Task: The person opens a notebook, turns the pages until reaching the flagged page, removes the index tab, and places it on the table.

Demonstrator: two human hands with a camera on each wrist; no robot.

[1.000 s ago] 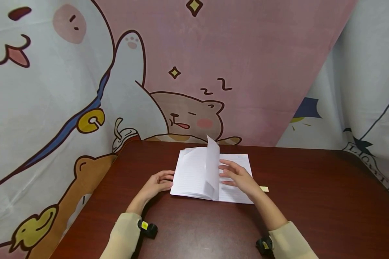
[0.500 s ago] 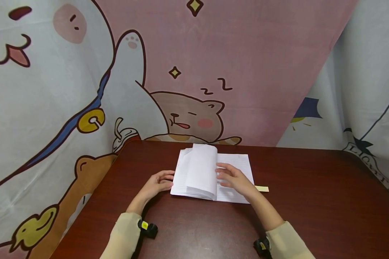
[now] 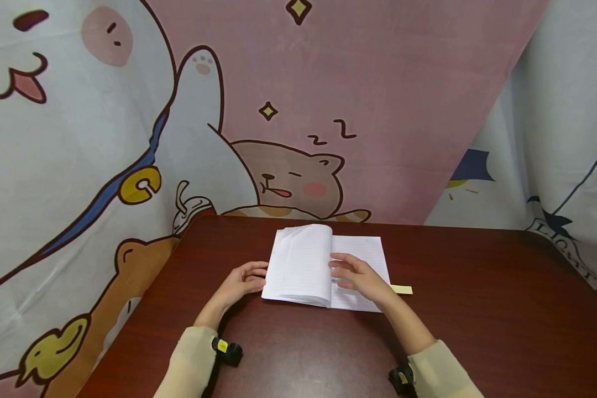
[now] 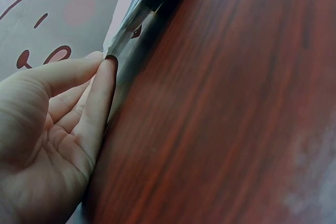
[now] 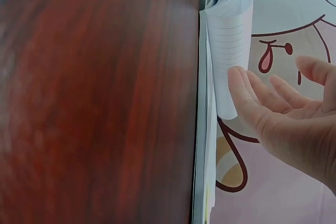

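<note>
An open notebook [image 3: 298, 265] with white lined pages lies on the table, its left stack curving up toward the spine. My left hand [image 3: 244, 279] is at its left edge; the left wrist view shows thumb and finger pinching the edge of the pages [image 4: 126, 30]. Over the right-hand page [image 3: 363, 246], my right hand [image 3: 363, 279] reaches in with relaxed, slightly bent fingers. Its fingertips are right at the curved pages [image 5: 231, 40] by the spine, and nothing is gripped in it. A pale yellow sticky tab [image 3: 402, 289] juts from the notebook's right side.
The dark red-brown wooden table [image 3: 477, 309] extends around the notebook. Behind it hangs a cartoon-printed cloth [image 3: 378, 110], pink and white. Each wrist carries a small black camera, one at the left cuff [image 3: 227, 352] and one at the right cuff [image 3: 403, 380].
A page standing up at the spine has fallen over to the left and now lies on the left stack. My right hand has shifted slightly left; the left hand stays in place.
</note>
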